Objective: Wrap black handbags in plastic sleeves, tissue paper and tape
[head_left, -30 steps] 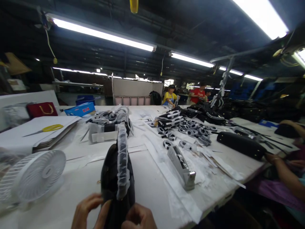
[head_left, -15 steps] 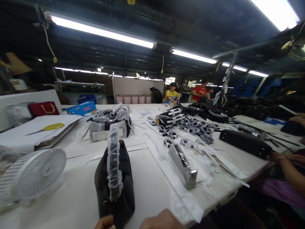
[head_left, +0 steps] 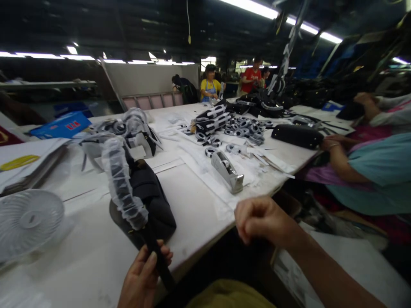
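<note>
A black bag [head_left: 148, 200] lies on the white table [head_left: 192, 201] in front of me, its handle wrapped in clear foam sheet [head_left: 120, 182]. My left hand [head_left: 143, 276] pinches the bag's black strap [head_left: 158, 261] at the table's near edge. My right hand [head_left: 261, 220] hovers to the right of the bag, off the table edge, curled into a loose fist with nothing visible in it. A metal tape dispenser [head_left: 227, 170] stands beyond my right hand.
A white fan [head_left: 27, 220] sits at the left. Wrapped handles and black straps [head_left: 236, 128] cover the table's far half, with another black bag [head_left: 297, 134]. A seated person's arm [head_left: 343, 160] rests at the right edge. Two people work at the far end.
The view has swung down and right. The bag has tipped to the left, and my right hand has come away from it and lifted into view as a fist. My left hand still holds the strap.
</note>
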Action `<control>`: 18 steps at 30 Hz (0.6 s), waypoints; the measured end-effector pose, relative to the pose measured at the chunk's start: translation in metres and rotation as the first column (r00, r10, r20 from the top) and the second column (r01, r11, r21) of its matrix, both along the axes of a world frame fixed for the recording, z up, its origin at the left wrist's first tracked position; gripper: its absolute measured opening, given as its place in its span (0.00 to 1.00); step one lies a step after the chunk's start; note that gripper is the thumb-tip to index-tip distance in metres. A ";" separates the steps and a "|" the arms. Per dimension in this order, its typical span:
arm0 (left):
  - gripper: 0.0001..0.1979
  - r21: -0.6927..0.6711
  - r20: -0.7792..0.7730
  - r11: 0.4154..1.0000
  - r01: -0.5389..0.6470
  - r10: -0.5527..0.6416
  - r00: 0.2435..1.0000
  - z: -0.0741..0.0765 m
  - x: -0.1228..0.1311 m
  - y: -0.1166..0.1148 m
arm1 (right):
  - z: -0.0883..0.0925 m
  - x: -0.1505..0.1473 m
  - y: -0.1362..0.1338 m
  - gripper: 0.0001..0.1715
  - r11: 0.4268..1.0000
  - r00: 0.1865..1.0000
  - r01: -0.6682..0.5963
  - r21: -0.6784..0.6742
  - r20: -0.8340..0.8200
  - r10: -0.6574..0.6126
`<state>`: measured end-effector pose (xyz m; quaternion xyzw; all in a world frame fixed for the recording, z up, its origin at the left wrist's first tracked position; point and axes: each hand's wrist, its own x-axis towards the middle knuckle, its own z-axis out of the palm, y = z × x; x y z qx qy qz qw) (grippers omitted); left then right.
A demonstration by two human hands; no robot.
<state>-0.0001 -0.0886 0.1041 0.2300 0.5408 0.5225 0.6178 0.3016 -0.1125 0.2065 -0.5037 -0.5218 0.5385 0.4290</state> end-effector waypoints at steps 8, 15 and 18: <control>0.31 -0.033 0.000 0.999 -0.031 0.031 1.000 -0.011 0.002 -0.005 | -0.114 0.135 0.061 0.29 0.678 0.644 0.701 0.219 0.212 -0.735; 0.29 -0.046 -0.059 0.999 -0.024 0.022 0.998 -0.004 0.007 -0.007 | -0.137 0.155 0.113 0.14 0.769 0.662 0.544 0.335 0.391 -0.639; 0.28 -0.050 -0.076 0.998 -0.034 0.030 0.997 -0.004 0.009 -0.009 | -0.152 0.154 0.131 0.11 0.798 0.647 0.498 0.340 0.468 -0.603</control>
